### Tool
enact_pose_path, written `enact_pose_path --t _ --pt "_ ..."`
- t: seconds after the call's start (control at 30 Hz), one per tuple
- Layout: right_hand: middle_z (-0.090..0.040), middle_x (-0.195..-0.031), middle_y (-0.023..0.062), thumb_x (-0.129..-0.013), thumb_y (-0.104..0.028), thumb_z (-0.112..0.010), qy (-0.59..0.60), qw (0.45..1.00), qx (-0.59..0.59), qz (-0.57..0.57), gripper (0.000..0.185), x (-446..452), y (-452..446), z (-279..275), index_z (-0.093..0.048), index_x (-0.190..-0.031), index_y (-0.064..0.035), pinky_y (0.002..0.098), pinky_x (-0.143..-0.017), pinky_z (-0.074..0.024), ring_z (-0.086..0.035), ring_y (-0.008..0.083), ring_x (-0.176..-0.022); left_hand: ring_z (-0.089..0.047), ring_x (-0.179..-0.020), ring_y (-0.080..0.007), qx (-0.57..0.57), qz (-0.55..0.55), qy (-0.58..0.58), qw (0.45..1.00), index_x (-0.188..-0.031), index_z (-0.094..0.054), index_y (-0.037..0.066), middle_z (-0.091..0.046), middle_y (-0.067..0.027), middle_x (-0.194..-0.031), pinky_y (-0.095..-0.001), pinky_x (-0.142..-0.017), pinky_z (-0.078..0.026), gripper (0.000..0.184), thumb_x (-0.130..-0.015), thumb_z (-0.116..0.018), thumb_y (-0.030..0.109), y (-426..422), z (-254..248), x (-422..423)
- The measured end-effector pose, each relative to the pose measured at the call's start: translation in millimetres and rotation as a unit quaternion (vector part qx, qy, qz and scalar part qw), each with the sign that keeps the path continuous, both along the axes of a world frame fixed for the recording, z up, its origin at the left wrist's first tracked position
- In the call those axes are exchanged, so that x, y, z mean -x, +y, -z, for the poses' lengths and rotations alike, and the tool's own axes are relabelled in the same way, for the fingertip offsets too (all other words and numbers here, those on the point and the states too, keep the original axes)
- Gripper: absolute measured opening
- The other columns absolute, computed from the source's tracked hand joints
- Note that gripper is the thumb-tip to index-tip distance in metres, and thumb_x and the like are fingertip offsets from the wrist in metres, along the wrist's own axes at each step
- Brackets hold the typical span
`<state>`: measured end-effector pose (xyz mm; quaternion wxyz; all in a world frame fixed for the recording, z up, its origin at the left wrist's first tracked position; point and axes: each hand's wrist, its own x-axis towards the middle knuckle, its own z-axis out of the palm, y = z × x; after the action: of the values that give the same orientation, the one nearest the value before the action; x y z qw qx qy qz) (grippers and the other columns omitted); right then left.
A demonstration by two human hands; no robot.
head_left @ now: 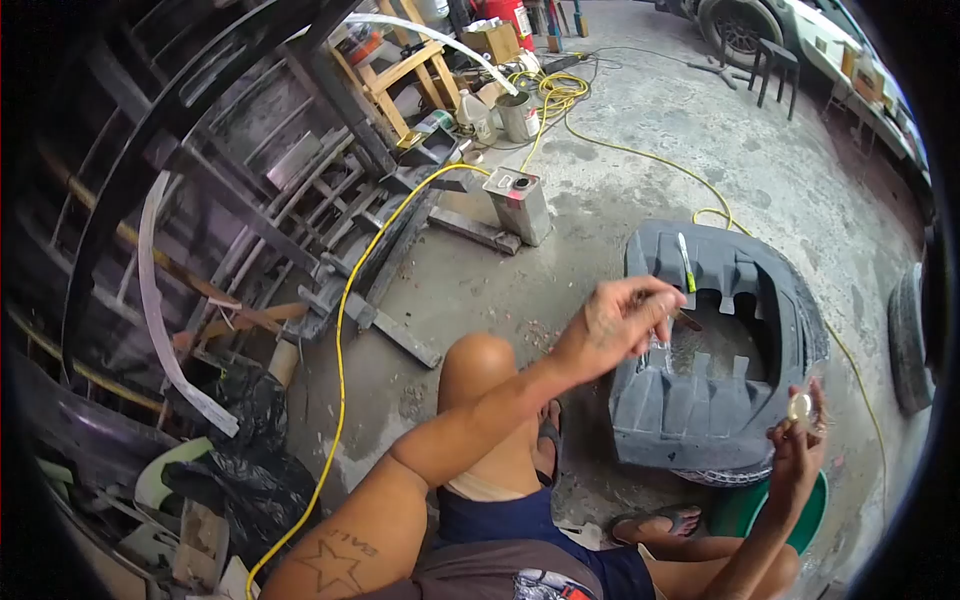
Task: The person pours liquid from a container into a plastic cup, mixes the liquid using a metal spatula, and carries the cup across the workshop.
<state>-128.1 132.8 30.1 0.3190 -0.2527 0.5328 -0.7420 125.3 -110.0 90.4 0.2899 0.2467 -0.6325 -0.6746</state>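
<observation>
My left hand [628, 318] is raised over the near left part of a grey moulded plastic piece [690, 430], fingers pinched together; a small dark item at the fingertips is too small to name. To the right, my right hand [797, 430] holds a small clear round container [800, 407] between its fingers, near the piece's right corner. A brush with a green-yellow tip [686, 262] lies on top of the grey piece. That piece rests on a tire [720, 478].
A green basin [812, 512] sits by my right forearm. A metal can [520, 207] stands ahead on the concrete floor [480, 290]. One yellow hose [342, 370] runs along the left, beside metal frames and a black plastic bag [245, 450]. Another tire [908, 340] stands at right.
</observation>
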Motion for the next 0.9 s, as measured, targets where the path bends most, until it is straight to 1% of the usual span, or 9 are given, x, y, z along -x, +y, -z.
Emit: enact_pose_path --t 0.1,0.27,0.43,0.6,0.63,0.67,0.73,0.83,0.9 --pt "-0.054 -0.14 0.0179 -0.09 -0.02 -0.074 -0.021 0.999 -0.024 0.041 0.075 12 -12 -14 -0.036 -0.153 -0.0045 0.02 -0.067 -0.0455 -0.047 0.0047 -0.071 -0.054 -0.067 -0.0034 0.049 0.039 -0.041 0.997 -0.122 -0.066 0.003 -0.065 -0.0009 -0.09 -0.0191 -0.058 -0.044 0.028 -0.102 -0.061 0.021 1 19 14" --pt "-0.054 -0.14 0.0178 -0.082 -0.024 -0.082 -0.021 0.987 -0.051 0.149 0.089 45 -17 28 -0.033 -0.154 -0.0036 0.0175 -0.057 -0.0434 -0.052 0.0041 -0.072 -0.053 -0.098 -0.0074 0.082 0.069 -0.075 0.992 -0.137 -0.058 0.004 -0.059 -0.0033 -0.116 -0.0215 -0.082 -0.044 0.038 -0.1 -0.061 0.013 -1 57 43" --pt "-0.045 -0.149 0.0086 -0.087 -0.015 -0.074 -0.11 0.962 -0.175 0.179 0.083 84 -28 63 -0.03 -0.157 -0.0072 0.0136 -0.061 -0.0405 -0.05 0.0011 -0.075 -0.052 -0.103 -0.011 -0.087 0.083 -0.102 0.987 -0.15 -0.045 0.006 -0.051 -0.0059 -0.132 -0.0243 -0.09 -0.045 0.053 -0.099 -0.06 0.01 -39 84 80" --pt "-0.061 -0.127 0.0117 -0.079 -0.025 -0.084 -0.072 0.965 -0.224 0.112 0.091 104 -26 81 -0.035 -0.153 -0.0055 0.0215 -0.047 -0.0442 -0.053 0.0085 -0.055 -0.056 -0.11 -0.0163 -0.035 0.008 -0.13 0.991 -0.16 -0.022 0.009 -0.036 -0.0116 -0.149 -0.0274 -0.089 -0.051 0.076 -0.097 -0.063 0.01 -60 79 96" --pt "-0.058 -0.131 0.0099 -0.08 -0.017 -0.081 -0.117 0.952 -0.264 0.1 0.093 101 -35 71 -0.03 -0.157 -0.011 0.0195 -0.05 -0.0417 -0.052 0.0064 -0.059 -0.056 -0.11 -0.0163 -0.035 0.007 -0.126 0.991 -0.16 -0.022 0.009 -0.036 -0.0116 -0.149 -0.0274 -0.089 -0.051 0.076 -0.097 -0.063 0.01 -61 79 97" --pt "-0.06 -0.129 0.0097 -0.081 -0.014 -0.08 -0.125 0.981 -0.15 0.022 0.091 102 -33 78 -0.03 -0.157 -0.0113 0.0205 -0.051 -0.0436 -0.053 0.0075 -0.06 -0.057 -0.112 -0.018 -0.01 -0.016 -0.153 0.988 -0.16 -0.022 0.009 -0.036 -0.0125 -0.15 -0.0285 -0.087 -0.052 0.077 -0.096 -0.065 0.011 -58 81 95" --pt "-0.063 -0.111 0.0101 -0.074 -0.019 -0.079 -0.149 0.972 -0.181 0.023 0.091 89 -58 62 -0.035 -0.152 -0.0058 0.0248 -0.053 -0.0493 -0.06 0.0138 -0.063 -0.057 -0.116 -0.0237 0.061 -0.054 -0.21 0.974 -0.16 -0.021 0.009 -0.036 -0.014 -0.151 -0.0314 -0.085 -0.055 0.08 -0.094 -0.066 0.014 -49 88 85" --pt "-0.065 -0.095 0.0055 -0.078 -0.009 -0.073 -0.248 0.946 -0.207 -0.03 0.081 53 -60 25 -0.038 -0.151 -0.0071 0.0239 -0.061 -0.0514 -0.062 0.0126 -0.069 -0.058 -0.116 -0.0287 0.179 -0.097 -0.306 0.93 -0.159 -0.021 0.008 -0.041 -0.0154 -0.148 -0.0345 -0.086 -0.054 0.079 -0.095 -0.066 0.016 -12 99 53" --pt "-0.068 -0.104 0.0081 -0.08 -0.008 -0.074 -0.237 0.915 -0.303 -0.121 0.076 31 -42 -16 -0.041 -0.148 -0.0038 0.024 -0.066 -0.0542 -0.065 0.0129 -0.075 -0.056 -0.12 -0.0409 0.134 -0.096 -0.35 0.922 -0.157 -0.027 0.008 -0.041 -0.0219 -0.149 -0.0425 -0.102 -0.045 0.072 -0.095 -0.064 0.016 21 78 23"
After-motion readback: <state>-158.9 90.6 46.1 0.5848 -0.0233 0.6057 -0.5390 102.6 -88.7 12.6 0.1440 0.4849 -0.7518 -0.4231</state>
